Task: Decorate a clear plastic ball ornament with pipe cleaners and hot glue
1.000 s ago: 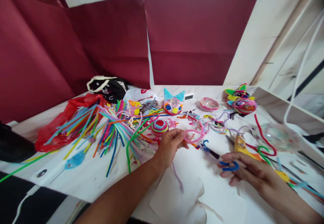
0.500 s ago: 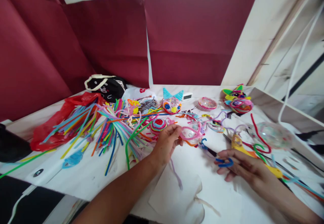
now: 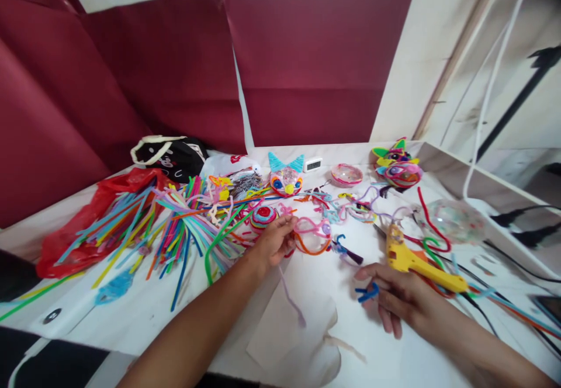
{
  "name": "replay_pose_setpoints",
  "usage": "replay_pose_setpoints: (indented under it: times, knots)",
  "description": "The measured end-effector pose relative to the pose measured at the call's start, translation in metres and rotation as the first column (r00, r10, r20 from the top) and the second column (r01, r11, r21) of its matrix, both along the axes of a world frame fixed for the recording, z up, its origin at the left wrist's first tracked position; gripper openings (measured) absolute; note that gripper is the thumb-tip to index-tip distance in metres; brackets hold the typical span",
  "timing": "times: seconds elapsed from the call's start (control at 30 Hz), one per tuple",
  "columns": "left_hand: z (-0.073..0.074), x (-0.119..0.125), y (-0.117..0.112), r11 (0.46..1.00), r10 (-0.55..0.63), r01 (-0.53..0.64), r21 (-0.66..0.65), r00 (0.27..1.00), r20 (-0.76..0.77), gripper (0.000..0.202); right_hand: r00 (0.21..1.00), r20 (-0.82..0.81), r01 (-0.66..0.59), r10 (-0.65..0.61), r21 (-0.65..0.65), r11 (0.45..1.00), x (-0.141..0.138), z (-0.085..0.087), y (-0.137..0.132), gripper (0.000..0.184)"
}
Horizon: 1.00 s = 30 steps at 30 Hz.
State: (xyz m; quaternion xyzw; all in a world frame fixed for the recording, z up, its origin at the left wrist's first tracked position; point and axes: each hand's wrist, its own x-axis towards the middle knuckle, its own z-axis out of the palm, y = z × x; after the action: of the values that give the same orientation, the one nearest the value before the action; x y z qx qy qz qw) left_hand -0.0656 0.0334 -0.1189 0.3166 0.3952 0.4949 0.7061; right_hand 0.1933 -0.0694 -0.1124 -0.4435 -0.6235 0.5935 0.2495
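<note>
My left hand (image 3: pixel 277 239) pinches the edge of a craft piece (image 3: pixel 313 252) with pink and orange pipe cleaners around its rim. Its middle looks see-through. My right hand (image 3: pixel 392 294), lower and to the right, holds a short bent blue pipe cleaner (image 3: pixel 367 293) at its fingertips, apart from the craft piece. Between the two hands lies another small blue twisted piece (image 3: pixel 339 243) on the table. A yellow glue gun (image 3: pixel 423 265) lies just beyond my right hand. One pale purple pipe cleaner (image 3: pixel 293 301) rests on the paper below my left hand.
Bundled pipe cleaners (image 3: pixel 193 218) spread at left by a red plastic bag (image 3: pixel 56 253). At the back stand a blue-eared animal head (image 3: pixel 286 179), a clear bowl (image 3: pixel 346 174) and a green-eared figure (image 3: pixel 398 166). A clear dome (image 3: pixel 456 220) and black cables (image 3: pixel 517 265) are at right.
The view has shifted to the right, so things appear farther left. My right hand has turned a little, with the blue pipe cleaner still in its fingers. My left hand keeps hold of the craft piece.
</note>
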Motion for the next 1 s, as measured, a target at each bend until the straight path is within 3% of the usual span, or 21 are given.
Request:
replay_pose_setpoints:
  times: [0.4, 0.8, 1.0]
  knots:
    - [0.002, -0.005, -0.002, 0.991, -0.005, -0.010, -0.131, 0.993, -0.115, 0.020, 0.989, 0.149, -0.015, 0.009, 0.040, 0.999, 0.005, 0.003, -0.006, 0.026]
    - [0.005, -0.004, -0.041, 0.986, 0.030, -0.070, -0.154, 0.969, -0.247, 0.024, 0.985, 0.169, -0.052, 0.032, 0.117, 0.992, 0.010, 0.006, -0.005, 0.027]
    - [0.001, 0.000, -0.049, 0.990, 0.014, -0.059, -0.130, 0.945, -0.328, 0.025, 0.972, 0.225, -0.101, 0.066, 0.148, 0.984, 0.013, 0.004, -0.004, 0.028]
